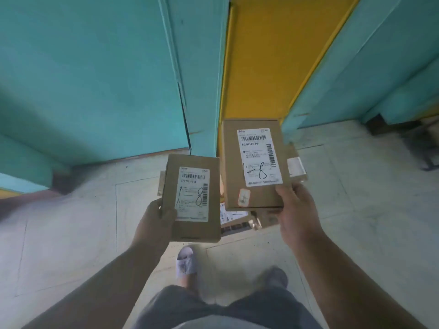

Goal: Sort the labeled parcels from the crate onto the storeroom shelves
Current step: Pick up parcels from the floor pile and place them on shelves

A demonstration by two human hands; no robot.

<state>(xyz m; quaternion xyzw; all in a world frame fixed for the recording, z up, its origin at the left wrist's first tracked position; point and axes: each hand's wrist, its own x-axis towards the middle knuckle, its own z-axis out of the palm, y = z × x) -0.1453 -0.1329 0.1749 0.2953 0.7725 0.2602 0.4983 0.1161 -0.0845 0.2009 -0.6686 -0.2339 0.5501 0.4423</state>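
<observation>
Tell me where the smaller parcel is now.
In the head view, the smaller parcel is held up in the left hand, left of and lower than the larger parcel.

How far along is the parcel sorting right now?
Nothing shows as shelved: no shelves or crate are in view. In hand: the left hand grips a small box and the right hand holds a larger box, with more parcels stacked beneath it. Both top labels carry a handwritten 8. All of these are left to place, and the person stands on a tiled floor.

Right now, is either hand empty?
No: the left hand grips a small brown cardboard parcel and the right hand a larger one.
</observation>
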